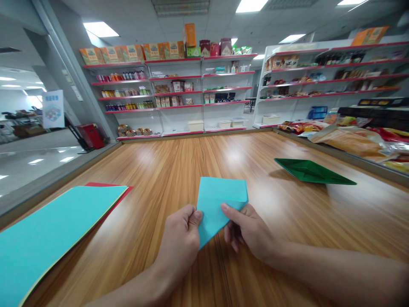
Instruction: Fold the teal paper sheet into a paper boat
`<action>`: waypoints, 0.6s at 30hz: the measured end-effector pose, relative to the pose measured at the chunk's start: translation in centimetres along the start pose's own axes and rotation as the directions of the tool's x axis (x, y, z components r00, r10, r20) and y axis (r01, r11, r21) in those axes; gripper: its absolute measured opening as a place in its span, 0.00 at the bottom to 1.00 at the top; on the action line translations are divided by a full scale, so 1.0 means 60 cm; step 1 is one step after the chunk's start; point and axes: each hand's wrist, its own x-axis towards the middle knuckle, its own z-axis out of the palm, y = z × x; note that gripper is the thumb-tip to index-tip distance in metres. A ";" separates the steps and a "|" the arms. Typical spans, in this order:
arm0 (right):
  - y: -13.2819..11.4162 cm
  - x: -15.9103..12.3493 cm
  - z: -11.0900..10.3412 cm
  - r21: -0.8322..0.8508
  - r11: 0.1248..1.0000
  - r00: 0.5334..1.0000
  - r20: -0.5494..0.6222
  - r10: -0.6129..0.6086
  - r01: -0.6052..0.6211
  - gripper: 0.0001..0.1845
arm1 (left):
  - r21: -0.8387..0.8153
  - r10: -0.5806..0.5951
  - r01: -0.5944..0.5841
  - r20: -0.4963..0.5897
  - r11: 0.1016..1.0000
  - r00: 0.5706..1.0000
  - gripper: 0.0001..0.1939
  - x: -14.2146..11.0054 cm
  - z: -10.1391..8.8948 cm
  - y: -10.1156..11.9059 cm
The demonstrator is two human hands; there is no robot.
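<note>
A folded sheet of light blue paper [220,194] is held up over the wooden table, its lower edge slanting to a point at the bottom left. My left hand [183,232] pinches its left edge, thumb on the near face. On the right side, my right hand [251,228] grips the paper with the thumb on the front and the other fingers curled behind or below. Some fingertips are hidden by the paper. Farther right on the table lies a folded dark green paper boat [313,171], apart from both hands.
A stack of coloured sheets [64,226], light blue on top with red showing beneath, lies at the left. Packaged goods [354,143] sit beyond the table's right edge. Stocked shelves [175,91] stand behind the table [159,170]. A red box [91,136] is on the floor, left.
</note>
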 end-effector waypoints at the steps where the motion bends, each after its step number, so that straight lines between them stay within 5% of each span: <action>1: 0.001 0.000 -0.002 -0.026 1.000 1.000 -0.006 -0.016 0.016 0.31 | -0.003 0.001 -0.001 -0.002 1.000 1.000 0.18 0.000 0.000 -0.002; 5: 0.004 0.002 -0.009 -0.148 0.984 0.995 0.021 -0.093 0.095 0.26 | -0.022 0.002 -0.002 -0.026 1.000 1.000 0.18 -0.005 0.002 -0.010; 10: 0.003 -0.002 0.005 -0.111 0.993 0.984 0.178 -0.027 0.047 0.27 | -0.154 -0.101 0.104 0.031 0.983 0.994 0.17 -0.010 0.012 -0.013; 18: 0.004 -0.003 0.007 -0.060 0.998 0.999 -0.032 -0.009 0.007 0.29 | -0.067 0.013 -0.015 -0.029 0.998 1.000 0.18 0.003 0.007 -0.021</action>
